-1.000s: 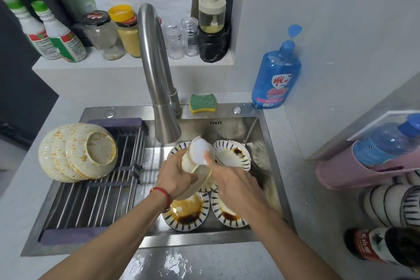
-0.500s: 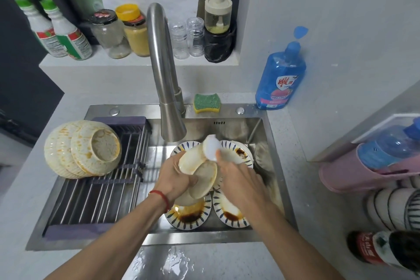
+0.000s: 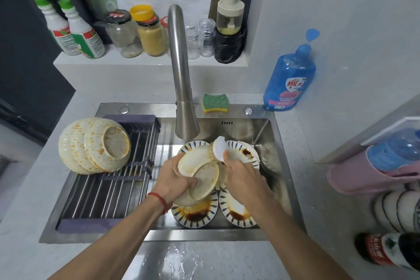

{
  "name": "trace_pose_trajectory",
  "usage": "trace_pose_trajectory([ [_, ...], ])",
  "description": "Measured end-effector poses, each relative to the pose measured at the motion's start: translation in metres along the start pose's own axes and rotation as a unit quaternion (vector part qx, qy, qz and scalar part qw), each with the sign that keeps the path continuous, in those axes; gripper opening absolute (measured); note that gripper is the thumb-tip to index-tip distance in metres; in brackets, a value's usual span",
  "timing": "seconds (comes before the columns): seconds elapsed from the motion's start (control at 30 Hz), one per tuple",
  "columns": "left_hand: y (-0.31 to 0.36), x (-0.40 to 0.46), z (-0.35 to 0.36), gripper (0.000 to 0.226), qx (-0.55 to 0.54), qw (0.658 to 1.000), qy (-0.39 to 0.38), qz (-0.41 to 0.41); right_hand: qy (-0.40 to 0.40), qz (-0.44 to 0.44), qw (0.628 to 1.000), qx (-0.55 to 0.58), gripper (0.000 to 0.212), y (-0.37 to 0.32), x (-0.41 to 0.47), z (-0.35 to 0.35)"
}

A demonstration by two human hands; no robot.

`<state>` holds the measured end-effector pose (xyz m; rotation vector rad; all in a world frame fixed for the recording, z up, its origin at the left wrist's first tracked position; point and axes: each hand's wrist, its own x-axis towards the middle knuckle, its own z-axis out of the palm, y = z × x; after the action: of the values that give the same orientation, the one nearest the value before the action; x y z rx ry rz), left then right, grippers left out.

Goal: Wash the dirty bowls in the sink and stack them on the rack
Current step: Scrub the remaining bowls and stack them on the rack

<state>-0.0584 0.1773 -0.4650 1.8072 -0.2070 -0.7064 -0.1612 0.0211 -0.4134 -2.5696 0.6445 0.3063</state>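
Observation:
My left hand (image 3: pixel 173 178) grips a small stack of cream bowls (image 3: pixel 200 171) tilted over the sink (image 3: pixel 279 166), below the faucet (image 3: pixel 184 107). My right hand (image 3: pixel 243 174) pinches a white cloth or sponge (image 3: pixel 220 149) against the top bowl's rim. Several blue-striped dishes with dark sauce stains (image 3: pixel 195 212) lie on the sink floor beneath. A stack of cream speckled bowls (image 3: pixel 95 145) lies on its side on the roll-up rack (image 3: pixel 102 191) over the sink's left half.
A green-and-yellow sponge (image 3: pixel 215 103) lies behind the sink, a blue soap bottle (image 3: pixel 289 77) at its right. Jars and spray bottles line the back ledge (image 3: pixel 150 59). More bowls (image 3: pixel 397 211) and bottles sit at the right. Water pools on the front counter (image 3: pixel 181 261).
The bowls in my left hand have tilted, so that their insides now face up. My right hand with the white cloth has shifted to the top bowl's right rim.

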Motion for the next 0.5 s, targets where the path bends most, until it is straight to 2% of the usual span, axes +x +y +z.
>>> trace_pose_trajectory([
  [0.1, -0.004, 0.001, -0.006, 0.068, -0.007, 1.000, 0.008, 0.004, -0.016, -0.051, 0.999, -0.005, 0.065, -0.019, -0.017, 0.009],
  [0.23, -0.006, 0.001, -0.014, 0.065, 0.012, 1.000, -0.006, 0.018, -0.013, 0.016, 1.000, -0.009, 0.065, -0.003, -0.003, 0.004],
  [0.33, -0.006, 0.005, -0.020, 0.064, 0.007, 1.000, -0.008, 0.024, -0.023, -0.015, 0.999, 0.019, 0.065, -0.010, -0.013, 0.007],
  [0.5, -0.005, 0.006, -0.027, 0.067, 0.005, 1.000, -0.016, 0.025, -0.008, 0.042, 0.995, 0.091, 0.052, -0.001, -0.006, 0.006],
])
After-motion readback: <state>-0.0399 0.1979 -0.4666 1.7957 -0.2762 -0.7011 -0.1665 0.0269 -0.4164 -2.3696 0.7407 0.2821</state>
